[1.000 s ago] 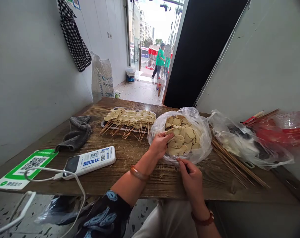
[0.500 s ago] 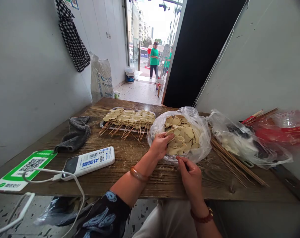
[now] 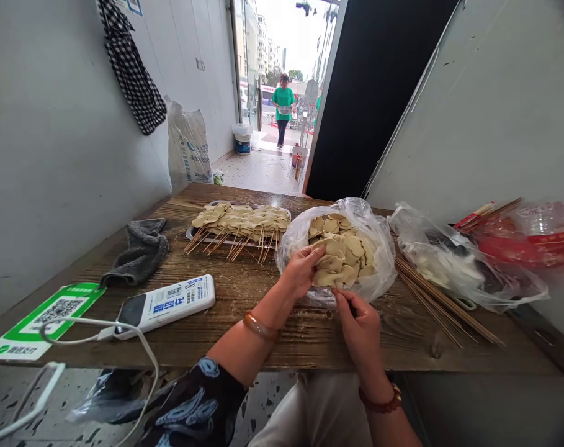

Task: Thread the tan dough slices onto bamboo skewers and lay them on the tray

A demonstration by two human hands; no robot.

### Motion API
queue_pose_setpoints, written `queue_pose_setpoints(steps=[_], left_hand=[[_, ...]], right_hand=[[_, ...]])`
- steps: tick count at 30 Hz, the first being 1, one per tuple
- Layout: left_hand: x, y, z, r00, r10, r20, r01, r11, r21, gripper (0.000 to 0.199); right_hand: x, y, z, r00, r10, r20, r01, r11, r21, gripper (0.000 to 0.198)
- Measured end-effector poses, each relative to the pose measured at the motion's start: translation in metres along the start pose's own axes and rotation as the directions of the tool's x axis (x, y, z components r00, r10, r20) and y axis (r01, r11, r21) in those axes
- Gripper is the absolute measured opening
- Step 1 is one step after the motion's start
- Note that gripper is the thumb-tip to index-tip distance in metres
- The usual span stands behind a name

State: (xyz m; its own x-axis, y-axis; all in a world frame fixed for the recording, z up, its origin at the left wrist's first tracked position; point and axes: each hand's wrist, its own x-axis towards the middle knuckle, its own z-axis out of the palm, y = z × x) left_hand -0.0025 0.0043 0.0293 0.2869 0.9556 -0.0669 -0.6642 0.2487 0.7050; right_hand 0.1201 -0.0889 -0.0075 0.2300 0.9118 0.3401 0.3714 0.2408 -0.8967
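Note:
My left hand [image 3: 301,271] pinches a thin, pale, round slice at the near left edge of an open clear plastic bag [image 3: 383,264]. Many similar pale slices [image 3: 353,245] fill this bag. Just to the right, the closed fingers of my right hand [image 3: 360,320] grip the end of a thin wooden skewer [image 3: 336,288], most of which is hidden by slices. Left of the bag, a metal tray [image 3: 190,233] bears stacked skewered slices [image 3: 244,220], their bare stick ends pointing towards me.
Loose wooden skewers [image 3: 442,298] lie right of the bag, beside another plastic bag [image 3: 468,267] and red packaging [image 3: 528,239]. A grey cloth [image 3: 144,251], a white power bank [image 3: 179,302] with a cable and a green QR card [image 3: 53,316] lie left. A person in green [image 3: 283,102] is in the doorway.
My right hand has risen slightly towards the slices at the bag's near edge. My left hand stays almost in place. The person in the doorway has turned to face this way, holding a container.

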Motion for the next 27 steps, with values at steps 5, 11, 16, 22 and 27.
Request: queue_pose_setpoints(steps=[5,11,16,22,27], left_hand=[[-0.002,-0.003,-0.001,0.986,-0.092,0.14,0.09,0.996,0.026,0.049],[-0.006,-0.013,0.003,0.977,-0.097,0.188,0.077,0.991,0.112,0.049],[-0.008,-0.016,0.008,0.986,-0.036,0.161,0.02,0.995,0.099,0.048],[-0.01,-0.019,0.014,0.992,-0.005,0.124,-0.011,0.992,0.127,0.05],[-0.013,-0.023,0.017,0.996,0.059,0.071,-0.073,0.976,0.206,0.049]], right_hand=[[0.0,0.002,-0.001,0.996,0.037,-0.079,-0.036,0.999,0.017,0.029],[0.003,0.006,0.002,0.988,0.08,-0.129,-0.067,0.993,0.099,0.032],[0.004,0.009,0.005,0.985,0.126,-0.119,-0.108,0.984,0.144,0.032],[0.004,0.009,0.004,0.988,0.114,-0.106,-0.098,0.985,0.145,0.032],[0.004,0.012,0.002,0.985,0.132,-0.108,-0.117,0.984,0.135,0.032]])
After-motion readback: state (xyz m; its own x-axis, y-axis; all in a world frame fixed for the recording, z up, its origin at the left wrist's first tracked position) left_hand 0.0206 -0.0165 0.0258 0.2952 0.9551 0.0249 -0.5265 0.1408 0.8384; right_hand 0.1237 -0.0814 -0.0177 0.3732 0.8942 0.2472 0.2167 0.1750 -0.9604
